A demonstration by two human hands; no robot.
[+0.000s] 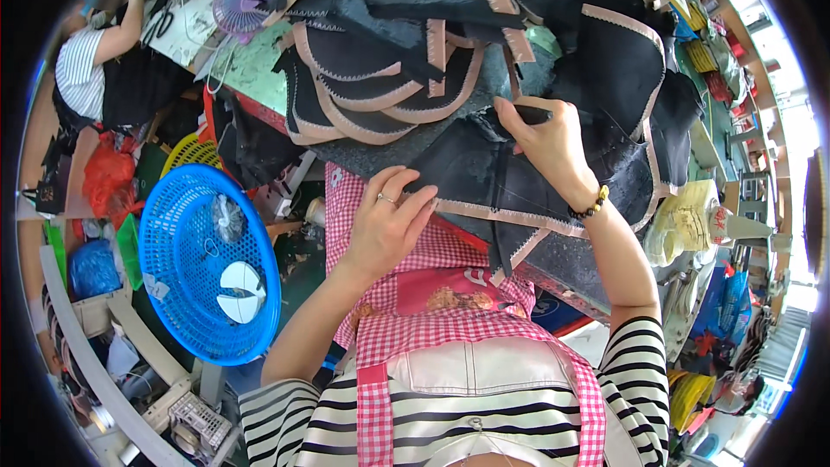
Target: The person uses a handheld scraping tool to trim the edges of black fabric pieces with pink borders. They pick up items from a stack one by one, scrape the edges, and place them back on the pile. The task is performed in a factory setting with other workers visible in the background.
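Note:
A black fabric garment piece [536, 177] edged with beige zigzag-stitched trim lies across the dark work surface in front of me. My left hand [385, 220], a ring on one finger, rests its spread fingertips against the left end of this piece. Over its upper edge, my right hand [549, 138] is closed in a pinch on the black fabric; anything smaller between thumb and fingers is hidden. Beyond my hands sits a heap of similar black pieces [380, 86] with beige curved borders. Another black trimmed panel [609, 69] lies to the right, partly under other fabric.
A blue plastic basket [272, 268] holding white round pieces stands at my left. Farther back are a small purple fan [246, 2], black scissors [159, 24] and a seated person [95, 69] in stripes. A yellowish thread cone [687, 216] stands at the right.

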